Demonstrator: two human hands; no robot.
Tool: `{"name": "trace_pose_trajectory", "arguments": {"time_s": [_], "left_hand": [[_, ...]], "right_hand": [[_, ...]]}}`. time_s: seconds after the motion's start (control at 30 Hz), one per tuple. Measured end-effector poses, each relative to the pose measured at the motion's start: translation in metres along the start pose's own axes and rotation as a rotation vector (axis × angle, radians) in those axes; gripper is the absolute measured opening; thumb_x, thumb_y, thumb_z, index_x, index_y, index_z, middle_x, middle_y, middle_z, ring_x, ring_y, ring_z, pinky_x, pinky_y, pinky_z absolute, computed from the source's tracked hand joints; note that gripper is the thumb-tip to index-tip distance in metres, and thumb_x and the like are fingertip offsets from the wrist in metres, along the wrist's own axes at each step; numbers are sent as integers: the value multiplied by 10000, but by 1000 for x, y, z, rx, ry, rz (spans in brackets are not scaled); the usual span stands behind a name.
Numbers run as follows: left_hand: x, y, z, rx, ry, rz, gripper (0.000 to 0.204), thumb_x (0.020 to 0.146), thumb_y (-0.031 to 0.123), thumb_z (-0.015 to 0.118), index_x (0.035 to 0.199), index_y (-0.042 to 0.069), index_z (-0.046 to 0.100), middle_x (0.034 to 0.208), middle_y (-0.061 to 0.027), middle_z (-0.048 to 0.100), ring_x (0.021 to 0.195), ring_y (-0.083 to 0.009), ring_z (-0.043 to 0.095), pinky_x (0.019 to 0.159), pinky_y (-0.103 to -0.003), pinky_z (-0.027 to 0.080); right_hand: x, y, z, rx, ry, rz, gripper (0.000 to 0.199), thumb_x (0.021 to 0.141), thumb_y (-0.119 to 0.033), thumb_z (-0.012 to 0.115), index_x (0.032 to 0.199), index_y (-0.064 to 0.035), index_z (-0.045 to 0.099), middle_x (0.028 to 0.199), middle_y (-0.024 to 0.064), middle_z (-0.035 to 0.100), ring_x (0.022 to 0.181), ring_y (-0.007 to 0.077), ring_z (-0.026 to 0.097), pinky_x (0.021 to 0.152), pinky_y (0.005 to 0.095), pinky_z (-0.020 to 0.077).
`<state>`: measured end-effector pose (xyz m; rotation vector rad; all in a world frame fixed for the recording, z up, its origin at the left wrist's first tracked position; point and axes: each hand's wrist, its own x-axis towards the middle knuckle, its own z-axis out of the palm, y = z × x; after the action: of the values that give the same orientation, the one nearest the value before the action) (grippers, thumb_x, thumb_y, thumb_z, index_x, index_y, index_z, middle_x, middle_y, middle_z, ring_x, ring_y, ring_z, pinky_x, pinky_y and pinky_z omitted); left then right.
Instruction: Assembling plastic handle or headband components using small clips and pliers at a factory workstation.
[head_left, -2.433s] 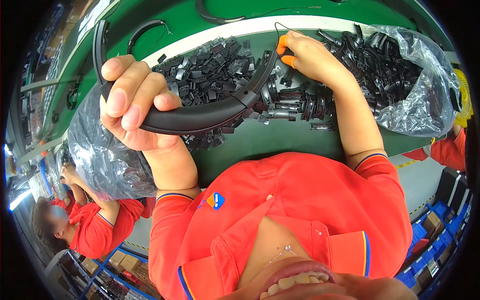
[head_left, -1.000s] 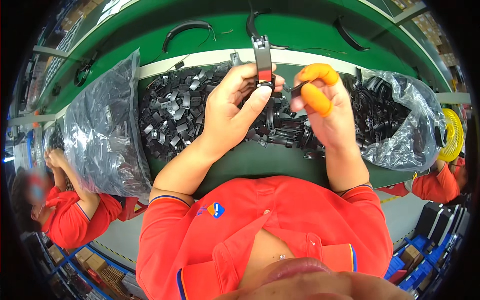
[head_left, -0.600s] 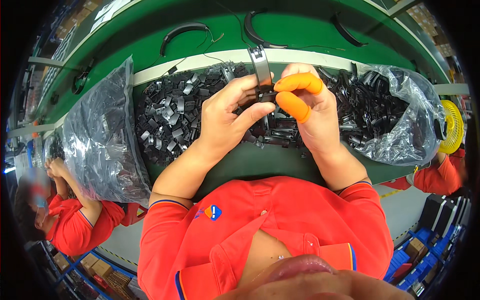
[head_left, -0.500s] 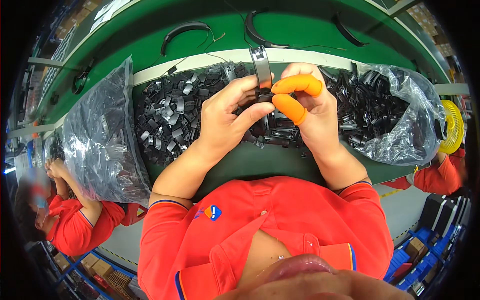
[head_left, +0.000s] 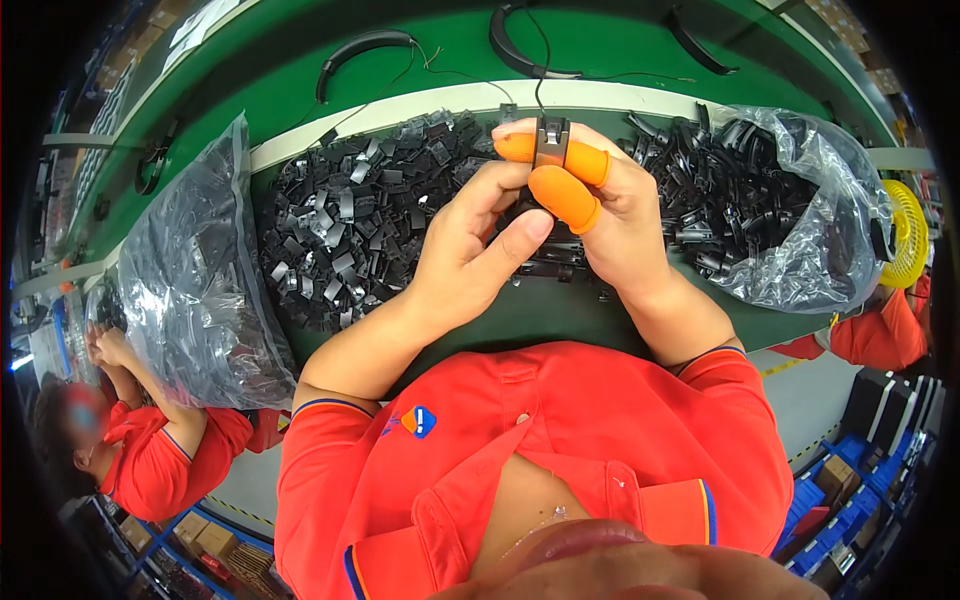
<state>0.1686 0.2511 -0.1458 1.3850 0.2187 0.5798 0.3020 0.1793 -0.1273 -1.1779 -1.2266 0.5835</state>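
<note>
Between the orange finger cots on my right hand (head_left: 625,215) is a glossy black curved plastic part (head_left: 551,140), held upright by thumb and index finger. My left hand (head_left: 462,240) is closed at the lower end of the same part, thumb and fingers touching it; that end is hidden behind the fingers. Just beyond, a thin black cable runs up from behind the part. A heap of small flat black plastic pieces (head_left: 345,215) lies to the left of my hands. More long, curved black parts (head_left: 745,205) are piled on the right.
A clear plastic bag (head_left: 195,270) stands at the left, and another open bag (head_left: 850,235) surrounds the right pile. Black headbands with wires (head_left: 365,48) lie on the green surface (head_left: 450,75) past a white rail (head_left: 590,97). A yellow fan (head_left: 905,245) sits far right. A co-worker (head_left: 150,450) works at left.
The part has turned and dropped lower between my hands. My right index finger and thumb now wrap across its face, where before they pinched its lower end.
</note>
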Motion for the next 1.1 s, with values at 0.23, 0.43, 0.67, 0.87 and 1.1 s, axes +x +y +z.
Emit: {"name": "trace_pose_trajectory", "arguments": {"time_s": [0.23,0.43,0.67,0.87,1.1], "left_hand": [[-2,-8,5,-104,18,126,255,898,100,448,1127,-12,452,1063,-70,512,1000,-120,502,847,-253,396],[-4,-10,1,148,79,168,293,917,234,486,1056,-23,496,886,-72,598,790,-120,596,704,-234,465],[-2,-9,0,-19,115,139,293,921,228,482,1044,-32,535,901,-92,610,816,-126,601,724,-239,480],[0,-2,-9,-296,-60,-81,492,955,385,321,1059,-29,565,980,-80,593,926,-183,567,855,-299,430],[-14,-3,6,191,55,73,433,666,347,729,885,-4,602,834,-95,616,714,-230,615,645,-291,490]], "right_hand": [[-3,-2,3,-101,-15,-36,224,827,-72,565,1032,8,604,1055,96,599,941,194,579,823,292,461],[-7,-10,9,-6,40,94,222,826,-81,562,1031,-9,604,1043,48,601,837,79,559,679,185,457],[-6,-18,5,-67,-148,335,458,745,-78,686,1164,-46,502,1145,34,544,870,51,542,670,157,435],[4,-8,-10,-341,-237,-178,413,698,-128,713,1074,-32,571,1108,90,589,1011,200,574,880,342,437],[-10,3,-3,-307,-250,-293,295,685,-181,682,910,-1,614,958,103,649,896,274,630,813,354,497]]}}
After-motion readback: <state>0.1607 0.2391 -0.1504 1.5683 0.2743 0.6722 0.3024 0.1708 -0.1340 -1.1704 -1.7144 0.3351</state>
